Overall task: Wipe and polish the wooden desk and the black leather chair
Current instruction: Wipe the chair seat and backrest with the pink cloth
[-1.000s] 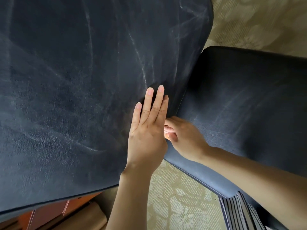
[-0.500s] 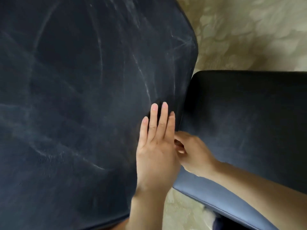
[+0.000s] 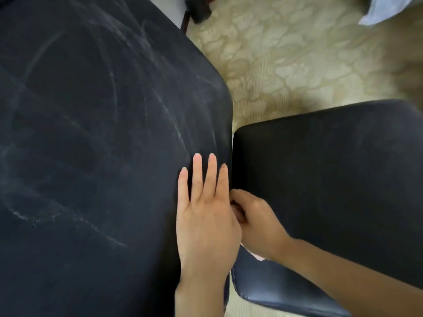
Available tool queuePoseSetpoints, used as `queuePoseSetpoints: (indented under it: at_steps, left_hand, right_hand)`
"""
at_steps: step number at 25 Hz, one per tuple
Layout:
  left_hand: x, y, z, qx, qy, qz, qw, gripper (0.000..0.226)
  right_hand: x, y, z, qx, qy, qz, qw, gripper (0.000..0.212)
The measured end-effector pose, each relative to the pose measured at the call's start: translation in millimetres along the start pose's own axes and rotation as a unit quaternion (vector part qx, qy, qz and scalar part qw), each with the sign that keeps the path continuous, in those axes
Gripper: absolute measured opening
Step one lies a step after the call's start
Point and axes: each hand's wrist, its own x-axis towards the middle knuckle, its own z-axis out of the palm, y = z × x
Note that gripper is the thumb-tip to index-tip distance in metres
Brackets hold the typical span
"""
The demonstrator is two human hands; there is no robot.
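Pressing left hand [image 3: 203, 223] flat, fingers straight, on chair back [image 3: 91, 156]; right hand [image 3: 257, 225] curled, probably pinching cloth [image 3: 256, 256].

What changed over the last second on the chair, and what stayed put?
The left hand fanned its fingers slightly apart; they lay together before. The orange cloth seen in the right hand now shows only as a pale scrap under its wrist. The view pulled back, showing more carpet. Unchanged: left hand flat on the backrest, right hand curled at the crease beside the seat.
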Motion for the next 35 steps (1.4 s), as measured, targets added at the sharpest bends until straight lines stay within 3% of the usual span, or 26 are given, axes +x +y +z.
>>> queuePoseSetpoints:
  at_steps: [3,6,11,15,17,19,21,24,26,28,31,35]
  left_hand:
    - [2,0,7,0.024,0.039,0.008,0.999,0.055]
    - [-2,4,13,0.061,0.077,-0.009,0.995,0.053]
    - [-21,10,19,0.158,0.093,-0.050,0.982,0.058]
    - [-47,11,23,0.217,0.089,-0.049,0.971,0.056]
    - [-62,16,22,0.231,0.129,-0.057,0.963,0.048]
    - [-73,25,23,0.244,0.159,-0.083,0.953,0.041]
    - [-86,39,28,0.247,0.199,-0.134,0.939,0.041]
    - [-106,55,42,0.245,0.261,-0.282,0.890,0.067]
    - [-111,58,45,0.194,0.289,-0.426,0.835,0.098]
    - [-109,60,40,0.025,0.345,-0.530,0.774,0.130]
    - [-105,63,39,-0.194,0.411,-0.526,0.719,0.139]
    - [-115,48,49,-0.248,0.470,-0.499,0.685,0.125]
  right_hand:
    - [14,10,-7,0.024,-0.017,-0.060,0.998,0.017]
    - [19,21,-8,0.025,-0.029,-0.133,0.990,0.018]
    - [22,41,-2,0.019,-0.019,-0.209,0.978,0.008]
    - [7,48,-4,0.029,-0.070,-0.267,0.961,0.010]
    - [0,52,-5,0.013,-0.089,-0.297,0.951,0.006]
    - [12,59,-12,-0.002,-0.070,-0.294,0.953,0.013]
    - [41,67,-21,-0.002,-0.020,-0.232,0.973,0.029]
    - [89,69,-29,0.012,0.036,-0.148,0.988,0.032]
    - [108,62,-27,0.011,0.058,-0.125,0.990,0.025]
    - [110,57,-21,0.006,0.081,-0.110,0.991,0.024]
    - [89,61,-5,0.005,0.070,-0.121,0.990,0.015]
    - [31,72,20,0.082,0.034,-0.170,0.981,0.038]
